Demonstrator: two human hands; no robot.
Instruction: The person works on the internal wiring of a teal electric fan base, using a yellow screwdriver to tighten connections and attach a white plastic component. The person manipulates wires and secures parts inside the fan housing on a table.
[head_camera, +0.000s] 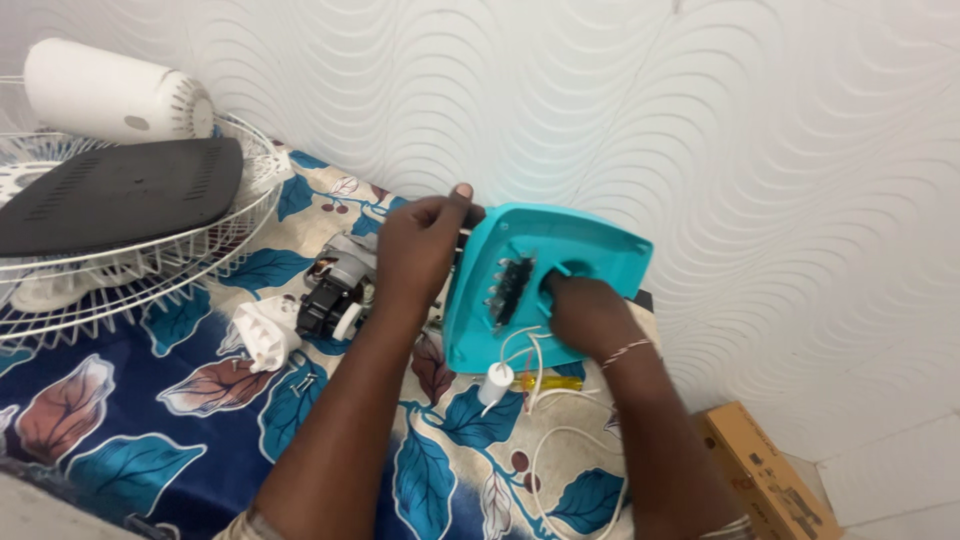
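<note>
Looking down from the head camera, I see both hands closed on the teal plastic housing (560, 262), which stands tilted on its lower edge on the leaf-print cloth (150, 440), its open inner face turned toward me. My left hand (420, 255) pinches the housing's upper left corner, thumb up over the edge and fingers curled tight around it. My right hand (590, 315) sits lower and to the right, its fingers tucked into a round opening in the housing; I cannot tell whether they grip anything inside. So the housing lies between the two hands, with its long axis running from lower left up to upper right, and neither hand has any gap to it. The black switch block (510, 290) sits in the middle of the inner face, just left of the right hand and clearly nearer to it than to the left. White wires (535, 350) trail from the housing down to a small white cylinder (496, 383) lying on the cloth just below. Behind the left hand, touching or nearly so, lies the fan motor (340, 285), with a white plastic part (265, 335) beside it. Well off to the left, the wire fan guard (150, 270) acts as a basket: a dark flat base plate (120, 190) lies in it, and a white motor cover (110, 92) rests at its far rim. A cardboard box (765, 475) stands lower right, off the cloth.
</note>
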